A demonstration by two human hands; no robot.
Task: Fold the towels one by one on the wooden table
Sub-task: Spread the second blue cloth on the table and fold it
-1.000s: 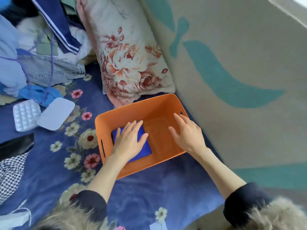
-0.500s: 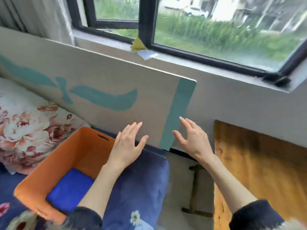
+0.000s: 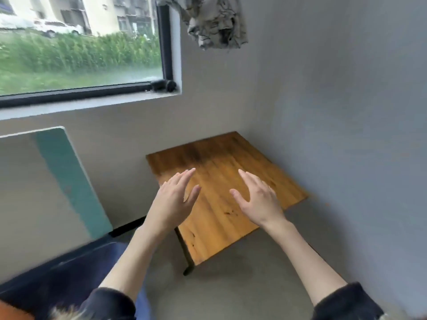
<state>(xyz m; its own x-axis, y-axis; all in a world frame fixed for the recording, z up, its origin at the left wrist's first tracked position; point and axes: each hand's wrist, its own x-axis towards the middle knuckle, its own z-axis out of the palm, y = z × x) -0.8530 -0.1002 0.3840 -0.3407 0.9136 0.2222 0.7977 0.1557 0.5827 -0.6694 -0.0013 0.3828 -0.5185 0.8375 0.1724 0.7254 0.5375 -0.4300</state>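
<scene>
Sleeves (image 3: 108, 304) of dark cloth are showing at the bottom edge, one on each forearm, with a pale furry trim (image 3: 61, 313) peeking in beside the left one. A sliver of something orange (image 3: 10, 312) is sitting in the bottom left corner, too cut off to identify. Next to it, dark blue bedding (image 3: 67, 273) is lying along the lower left, and grey floor (image 3: 231, 285) is spreading out under the arms. Both forearms are reaching forward, bare from the cuffs up. The left hand (image 3: 172, 199) is hanging palm down with its fingers straight and spread a little, holding nothing. The right hand (image 3: 258, 199) is doing the same just beside it, fingers extended and empty. Both are hovering above the wooden counter (image 3: 219, 225), whose top is standing bare beneath them; no towel is appearing anywhere in this view. A dark metal leg (image 3: 184, 252) is holding up the near corner of the counter. The counter is standing in the corner of the room, its far edges close to the grey walls (image 3: 335, 112). To the left, a pale board with a teal band (image 3: 67, 181) is leaning against the wall. Above it, a dark-framed window (image 3: 165, 42) is showing blurred greenery and buildings outside. A crumpled patterned cloth (image 3: 215, 21) is hanging at the top, by the window's right edge.
</scene>
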